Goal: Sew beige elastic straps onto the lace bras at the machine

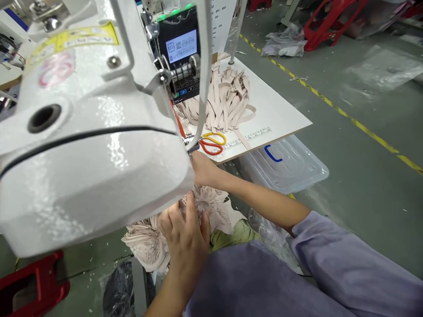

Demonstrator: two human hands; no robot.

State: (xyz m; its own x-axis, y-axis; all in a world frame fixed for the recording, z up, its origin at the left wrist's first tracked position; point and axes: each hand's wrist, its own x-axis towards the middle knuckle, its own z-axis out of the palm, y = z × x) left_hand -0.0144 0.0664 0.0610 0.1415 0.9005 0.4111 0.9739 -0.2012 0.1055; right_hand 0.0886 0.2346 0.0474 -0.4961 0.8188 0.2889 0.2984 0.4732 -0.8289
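Observation:
My left hand [187, 233] is on a piece of beige lace fabric [216, 207], below the front end of a white sewing machine head [99, 176]. Its fingers are bent over the cloth, with some lace between thumb and forefinger. My right hand [205, 169] reaches in from the right, behind the end of the machine head; its fingers are hidden there, so I cannot see what they touch. The needle area is also out of sight. More beige lace pieces [148, 244] hang in a bunch to the left of my left hand.
Scissors [213, 144] with red and yellow handles lie on the white table [277, 116], beside a heap of beige strips [228, 99]. A control screen [181, 46] stands behind the machine. Under the table edge is a lidded clear box [291, 165]. Red stools [36, 286] stand around.

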